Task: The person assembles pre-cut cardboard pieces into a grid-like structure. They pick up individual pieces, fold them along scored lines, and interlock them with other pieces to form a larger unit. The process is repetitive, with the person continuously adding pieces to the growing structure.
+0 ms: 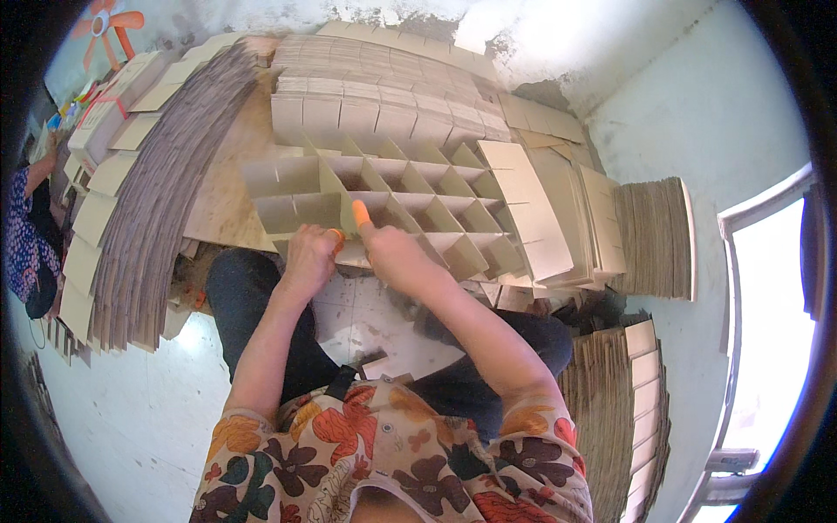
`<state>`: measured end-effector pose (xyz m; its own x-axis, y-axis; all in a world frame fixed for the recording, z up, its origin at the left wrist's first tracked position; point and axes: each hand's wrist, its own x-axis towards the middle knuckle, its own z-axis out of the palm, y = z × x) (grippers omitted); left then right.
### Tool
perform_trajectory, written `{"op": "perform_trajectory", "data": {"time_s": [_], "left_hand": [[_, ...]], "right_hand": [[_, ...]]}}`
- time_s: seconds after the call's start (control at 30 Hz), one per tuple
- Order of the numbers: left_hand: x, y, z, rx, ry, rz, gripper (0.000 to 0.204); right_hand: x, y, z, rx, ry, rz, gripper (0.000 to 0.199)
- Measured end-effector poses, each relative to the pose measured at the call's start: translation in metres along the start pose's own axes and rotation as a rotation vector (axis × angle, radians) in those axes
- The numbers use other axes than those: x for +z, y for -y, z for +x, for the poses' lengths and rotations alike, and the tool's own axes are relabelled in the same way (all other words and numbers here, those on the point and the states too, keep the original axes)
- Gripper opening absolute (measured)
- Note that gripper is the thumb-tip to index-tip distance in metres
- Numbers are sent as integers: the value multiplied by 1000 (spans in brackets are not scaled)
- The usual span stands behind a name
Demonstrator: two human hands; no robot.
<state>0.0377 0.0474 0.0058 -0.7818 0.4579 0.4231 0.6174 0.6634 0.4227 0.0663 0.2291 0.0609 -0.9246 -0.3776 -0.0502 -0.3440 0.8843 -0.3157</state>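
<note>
In front of me stands a cardboard divider grid [316,212], its slotted strips crossed into rows of open cells. My left hand [309,261] is closed at the grid's near edge, fingers curled in on the cardboard. Beside it, my right hand [399,254] grips a strip of the same grid, its thumb side laid along the board. Orange covers sit on fingertips of both hands. What the undersides of my fingers touch is hidden. A flat slotted cardboard strip [527,209] leans at the grid's right end.
Stacked slotted cardboard strips [349,113] line the far side of the work board [228,187]. A long stack [166,192] runs along the left, with others [654,235] at right. An orange fan [103,30] stands far left, near another person's patterned sleeve [26,187].
</note>
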Motion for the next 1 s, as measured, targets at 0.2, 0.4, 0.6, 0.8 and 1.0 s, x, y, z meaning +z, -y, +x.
{"op": "perform_trajectory", "data": {"time_s": [0.2, 0.4, 0.6, 0.8, 1.0], "left_hand": [[-9, -2, 4, -90, 168, -3, 23], [-31, -31, 23, 108, 235, 135, 70], [-21, -36, 29, 118, 443, 137, 76], [-18, -39, 27, 41, 361, 93, 75], [-16, -32, 19, 69, 274, 85, 71]], "right_hand": [[8, -12, -20, -17, -190, 32, 61], [-63, -99, -72, 173, -744, -298, 33], [-76, -224, -138, 931, -457, -106, 88], [-82, -272, -164, 927, -444, 176, 74], [-130, -238, -168, 963, -540, 402, 68]]}}
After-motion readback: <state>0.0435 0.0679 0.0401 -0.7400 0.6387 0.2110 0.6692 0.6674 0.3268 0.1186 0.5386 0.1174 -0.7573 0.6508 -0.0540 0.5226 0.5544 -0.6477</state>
